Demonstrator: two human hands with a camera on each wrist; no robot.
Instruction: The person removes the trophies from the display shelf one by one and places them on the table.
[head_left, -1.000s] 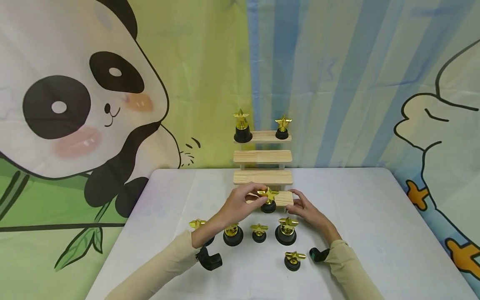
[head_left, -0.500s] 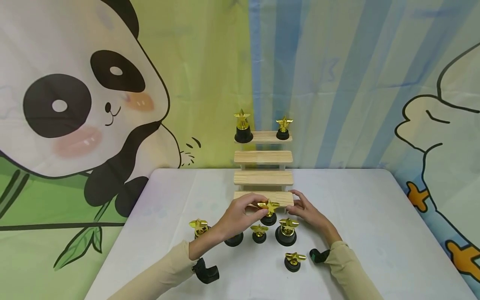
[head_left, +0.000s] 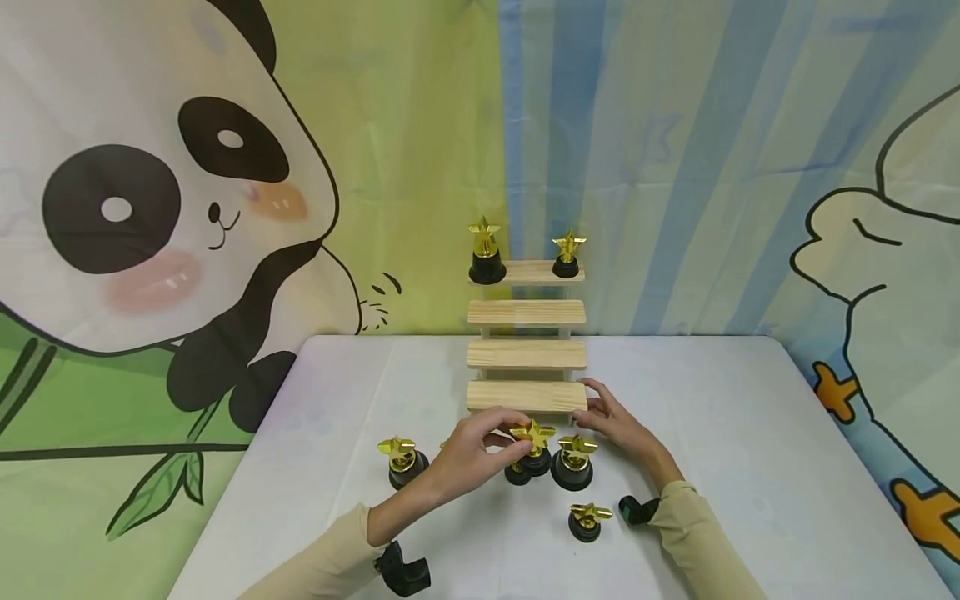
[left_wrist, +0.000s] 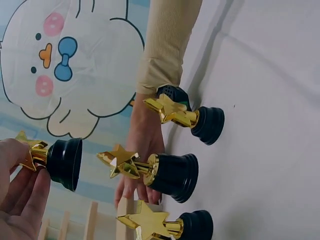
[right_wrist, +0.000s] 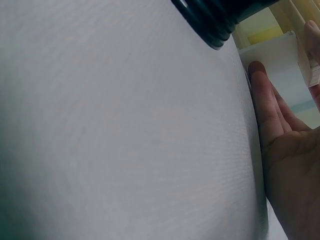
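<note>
Beige-sleeved left grip (head_left: 476, 450): thumb and fingers clamped on the gold star of the held trophy (head_left: 536, 462), lower centre of the head view.
Held trophy: upright; probably light and stiff, its glossy star slippery with breakable points; the stem or black base looks the surer hold.
Black base: overlaps a small trophy (head_left: 516, 476) in the head view; the left wrist view shows it at left, apart from the others.
Right grip (head_left: 621, 427): set round the wooden stand's (head_left: 525, 396) right end.
White side panel (right_wrist: 280, 65): touched by fingers, upper right of the right wrist view; hidden from the head view.
</note>
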